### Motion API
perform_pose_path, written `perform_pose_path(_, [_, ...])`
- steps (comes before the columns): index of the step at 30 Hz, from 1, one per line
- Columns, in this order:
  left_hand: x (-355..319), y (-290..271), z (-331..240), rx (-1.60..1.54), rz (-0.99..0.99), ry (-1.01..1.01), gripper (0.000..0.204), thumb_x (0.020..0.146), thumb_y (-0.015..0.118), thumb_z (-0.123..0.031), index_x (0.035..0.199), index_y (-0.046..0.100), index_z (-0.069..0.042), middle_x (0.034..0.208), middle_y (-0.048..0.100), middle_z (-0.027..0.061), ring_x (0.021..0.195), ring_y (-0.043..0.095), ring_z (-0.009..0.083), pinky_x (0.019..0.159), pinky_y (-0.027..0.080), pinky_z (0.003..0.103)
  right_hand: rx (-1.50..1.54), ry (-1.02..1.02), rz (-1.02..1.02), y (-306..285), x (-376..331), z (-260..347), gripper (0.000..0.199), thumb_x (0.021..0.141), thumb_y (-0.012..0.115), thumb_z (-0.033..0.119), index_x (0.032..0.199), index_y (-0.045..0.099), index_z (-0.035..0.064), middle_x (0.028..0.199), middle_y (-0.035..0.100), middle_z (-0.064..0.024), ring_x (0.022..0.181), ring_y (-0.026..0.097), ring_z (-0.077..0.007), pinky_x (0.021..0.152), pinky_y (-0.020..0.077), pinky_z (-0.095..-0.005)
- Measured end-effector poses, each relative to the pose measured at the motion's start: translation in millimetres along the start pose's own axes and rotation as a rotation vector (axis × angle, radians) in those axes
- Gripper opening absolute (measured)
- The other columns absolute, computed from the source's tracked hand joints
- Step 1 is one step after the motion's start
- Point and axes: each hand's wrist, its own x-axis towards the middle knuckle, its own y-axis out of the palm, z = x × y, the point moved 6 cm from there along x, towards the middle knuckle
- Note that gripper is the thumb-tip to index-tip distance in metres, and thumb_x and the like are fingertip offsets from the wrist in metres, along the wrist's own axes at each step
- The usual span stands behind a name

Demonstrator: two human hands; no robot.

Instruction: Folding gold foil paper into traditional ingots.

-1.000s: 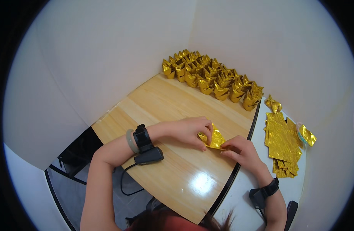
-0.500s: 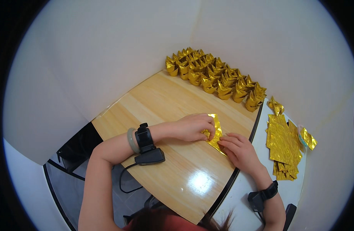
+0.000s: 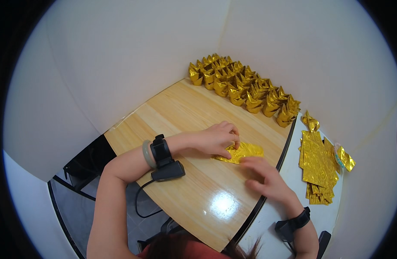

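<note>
One gold foil sheet (image 3: 241, 152) is lying mid-table, both hands pressing it flat: left hand (image 3: 218, 139), right hand (image 3: 265, 178). Some two dozen folded gold ingots (image 3: 244, 88) are crowding the wooden table (image 3: 185, 116)'s far edge; one foil stack (image 3: 316, 166) is sitting right, white walls behind.

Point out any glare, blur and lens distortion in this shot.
Head view: a bright glare patch sits on the wooden table; the right hand is motion-blurred, the left hand sharper; fisheye bends the table edge, with a black rim around the picture.
</note>
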Motion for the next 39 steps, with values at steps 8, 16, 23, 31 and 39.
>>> perform_pose_path(8, [-1.8, -3.4, 24.3, -0.091, 0.164, 0.019, 0.042, 0.068, 0.076, -0.031, 0.108, 0.063, -0.030, 0.131, 0.040, 0.0084, 0.125, 0.028, 0.0319, 0.104, 0.018, 0.046, -0.414, 0.024, -0.409, -36.9, -12.1, -13.9, 0.051, 0.069, 0.062, 0.006, 0.119, 0.050, 0.0081, 0.135, 0.036, -0.0169, 0.127, 0.030, -0.0345, 0.107, 0.0263, -0.0417])
perform_pose_path(16, [-3.1, -0.9, 9.0, -0.114, 0.236, 0.145, 0.040, 0.067, 0.076, -0.032, 0.106, 0.066, -0.032, 0.136, 0.038, 0.0102, 0.128, 0.025, 0.0335, 0.104, 0.016, 0.048, 0.031, 0.158, -0.321, -29.5, -8.8, -29.1, 0.015, 0.078, 0.066, 0.009, 0.092, 0.064, 0.0037, 0.113, 0.057, -0.0097, 0.108, 0.051, -0.0251, 0.090, 0.0420, -0.0353])
perform_pose_path(23, [-2.1, 1.8, -2.8, -0.101, 0.227, 0.115, 0.037, 0.068, 0.075, -0.031, 0.105, 0.067, -0.031, 0.136, 0.038, 0.0094, 0.128, 0.023, 0.0343, 0.105, 0.014, 0.050, -0.551, 0.165, -0.522, -29.4, -0.4, -8.1, 0.032, 0.077, 0.068, 0.020, 0.103, 0.057, 0.0046, 0.100, 0.056, -0.0106, 0.094, 0.054, -0.0280, 0.081, 0.0456, -0.0356])
perform_pose_path(31, [-0.5, 2.7, -1.5, -0.120, 0.187, 0.162, 0.035, 0.070, 0.074, -0.025, 0.105, 0.067, -0.023, 0.127, 0.044, 0.0091, 0.122, 0.030, 0.0329, 0.104, 0.023, 0.041, -0.439, 0.302, -0.442, -27.7, -3.2, -5.5, 0.038, 0.076, 0.070, 0.024, 0.105, 0.056, 0.0034, 0.096, 0.057, -0.0117, 0.086, 0.057, -0.0279, 0.075, 0.0476, -0.0357])
perform_pose_path(39, [4.7, -10.4, 1.2, -0.277, 0.002, 0.010, 0.026, 0.069, 0.074, -0.021, 0.090, 0.062, -0.010, 0.098, 0.056, 0.0072, 0.103, 0.046, 0.0255, 0.090, 0.039, 0.035, -0.329, 0.081, -0.722, -45.3, -7.9, -4.0, 0.017, 0.071, 0.068, 0.001, 0.085, 0.058, 0.0036, 0.078, 0.058, -0.0040, 0.074, 0.055, -0.0148, 0.066, 0.0458, -0.0281])
